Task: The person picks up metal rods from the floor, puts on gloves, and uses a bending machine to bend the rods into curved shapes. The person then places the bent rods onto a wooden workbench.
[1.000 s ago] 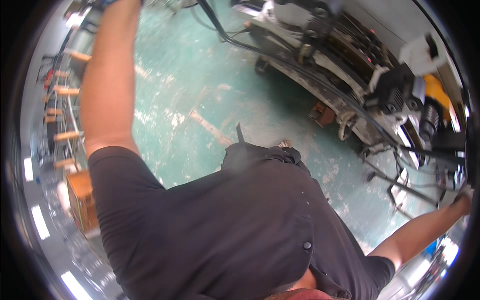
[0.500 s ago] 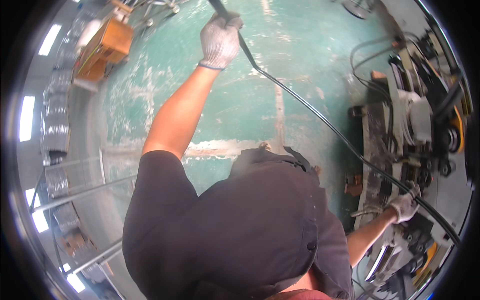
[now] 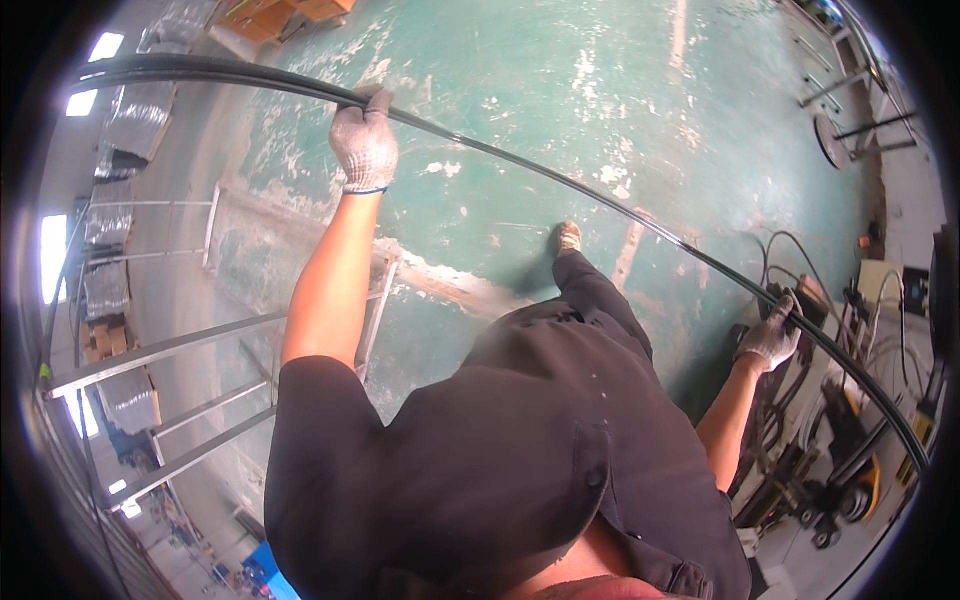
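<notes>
A long, thin black strip or tube (image 3: pixel 560 178) runs across in front of me, from the far left down to the right rim; its exact kind I cannot tell. My left hand (image 3: pixel 365 143), in a pale knit glove with a blue cuff edge, is closed around it at the far left. Farther along, my right hand (image 3: pixel 771 335), gloved too, grips it at the right. Between my hands the strip spans above the floor. Both of its ends run out toward the picture's rim.
A metal frame (image 3: pixel 170 350) stands at my left, with wrapped stacks (image 3: pixel 135 125) behind it. Brown boxes (image 3: pixel 262 18) sit at the far left. Machinery with cables and a yellow-sided wheel (image 3: pixel 858 498) fills the right. Worn green floor (image 3: pixel 480 230) lies ahead, with a round-based stand (image 3: pixel 832 140) far right.
My body has turned to the right, with a foot now showing ahead. The strip lies flatter across the view. Both hands have kept their grip on it.
</notes>
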### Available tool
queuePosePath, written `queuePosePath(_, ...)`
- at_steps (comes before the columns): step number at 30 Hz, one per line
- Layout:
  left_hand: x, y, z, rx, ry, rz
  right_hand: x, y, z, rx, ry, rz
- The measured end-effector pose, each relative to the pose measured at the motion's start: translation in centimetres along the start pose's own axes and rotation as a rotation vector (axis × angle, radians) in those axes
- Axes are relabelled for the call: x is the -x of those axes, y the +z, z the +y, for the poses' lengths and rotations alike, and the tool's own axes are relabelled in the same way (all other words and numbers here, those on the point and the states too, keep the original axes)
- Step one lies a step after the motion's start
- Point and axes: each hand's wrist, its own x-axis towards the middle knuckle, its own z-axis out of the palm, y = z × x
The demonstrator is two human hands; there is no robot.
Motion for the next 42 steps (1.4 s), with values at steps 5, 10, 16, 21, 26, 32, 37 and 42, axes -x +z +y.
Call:
queuePosePath(5, -6.0, -2.5, -5.8, -0.076, -0.032, 0.125, -3.7, 14.6, 3.3, -0.14, 0.11, -0.133)
queuePosePath(10, -12.5, -6.2, -11.2, -0.05, -0.163, 0.215, -4.4, 30.9, 1.4, -0.088, 0.126, -0.27)
queuePosePath(16, -21.4, -10.1, -20.1, -0.035, -0.135, 0.29, 0.0, 46.7, 1.5, -0.115, 0.174, -0.308)
queuePosePath(21, -31.8, -11.4, -25.7, 0.049, -0.216, 0.216, 6.1, 54.7, 3.1, -0.104, 0.169, -0.193)
queuePosePath(26, -41.9, -11.5, -30.6, 0.044, -0.235, 0.082, 11.1, 59.3, 4.0, -0.113, 0.21, -0.089)
queuePosePath(32, -52.6, -7.3, -35.6, 0.04, -0.23, -0.078, 14.9, 65.4, 6.0, 0.022, 0.23, -0.002)
queuePosePath(37, -61.6, -2.8, -39.8, 0.122, -0.335, -0.177, 16.9, 73.1, 7.4, 0.14, 0.276, 0.127)
queuePosePath(42, -72.1, 1.1, -43.1, 0.16, -0.28, -0.277, 20.2, 80.9, 8.1, 0.134, 0.328, 0.255)
